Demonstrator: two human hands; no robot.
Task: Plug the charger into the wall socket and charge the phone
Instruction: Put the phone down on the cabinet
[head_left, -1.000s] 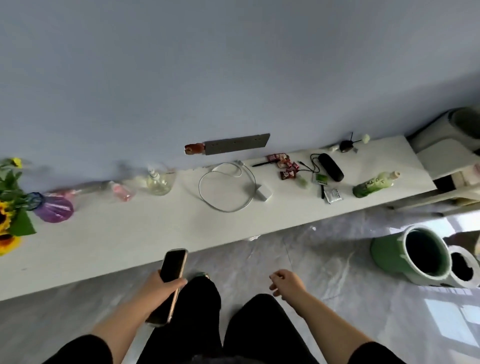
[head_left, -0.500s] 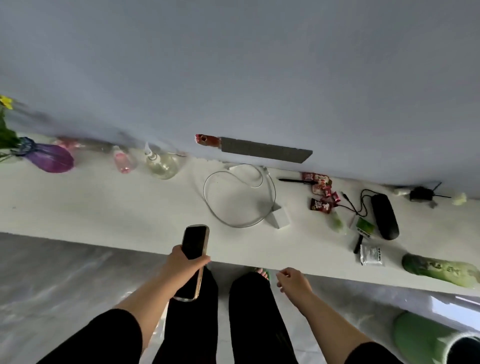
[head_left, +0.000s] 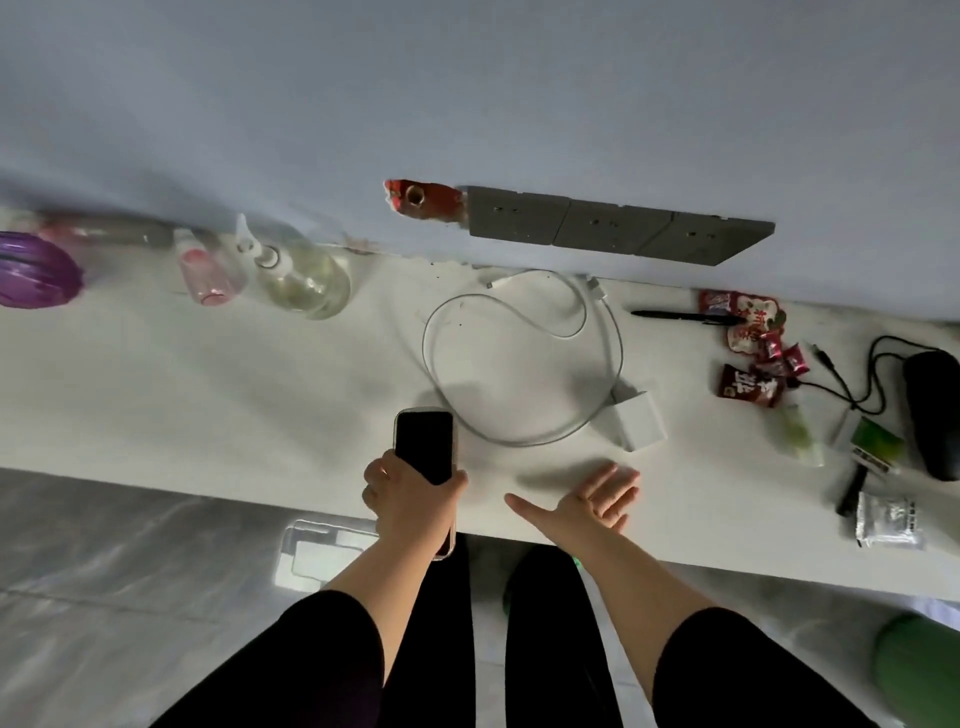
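— At the frame's left edge, what gets cut off?
— Part of a purple vase (head_left: 36, 270); on the right, a black oblong case (head_left: 932, 413) and a green pot (head_left: 919, 670) on the floor run out of view. The phone's lower end hides behind the left hand (head_left: 413, 499).

— What do the hands hold?
— The left hand is closed round the phone (head_left: 424, 444), dark screen up, over the white bench (head_left: 208, 395) near its front edge. The right hand (head_left: 592, 501) is spread wide, palm up, holding nothing, just above the bench.

— And the charger?
— The white charger block (head_left: 638, 423) lies beyond the right hand, its cable (head_left: 524, 358) looped toward the wall. The grey wall socket strip (head_left: 613, 226) sits above the loop.

— Room to move?
— Bare bench lies between the hands and the loop; snack packets (head_left: 750, 358) crowd the right.
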